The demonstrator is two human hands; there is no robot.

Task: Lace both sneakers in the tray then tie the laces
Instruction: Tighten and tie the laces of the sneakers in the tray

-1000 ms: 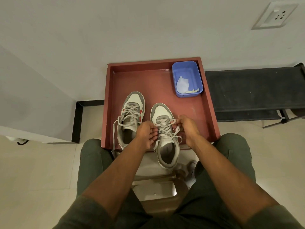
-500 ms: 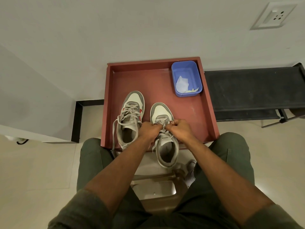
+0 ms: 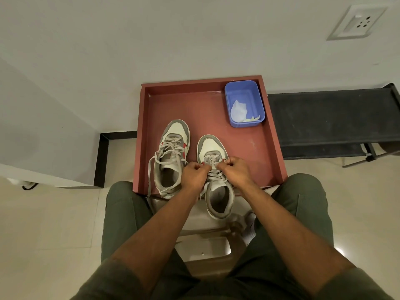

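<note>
Two sneakers: side by side in the red tray point(image 3: 268, 135), toes toward 12 o'clock.
Left sneaker point(image 3: 171, 156): grey and white with a red patch; laces threaded but loose, one end trailing over the tray's near edge toward 7 o'clock.
Right sneaker point(image 3: 213, 169): its heel overhangs the tray's near edge toward 6 o'clock.
Left hand point(image 3: 194, 175): curled closed, pinching the right sneaker's laces point(image 3: 213, 162) at mid-tongue.
Right hand point(image 3: 234, 169): curled closed, pinching the same laces from the other side; knuckles nearly meet the left hand's.
Blue tub point(image 3: 258, 100): at the tray's 1 o'clock corner, holding crumpled white scraps.
Black rack point(image 3: 331, 120): just beside the tray at 3 o'clock.
Wall socket point(image 3: 357, 21): at 2 o'clock, high on the wall.
Obstruction: both hands cover the middle lacing; the knot cannot be judged.
Writing: no lettering is legible on either shoe.
</note>
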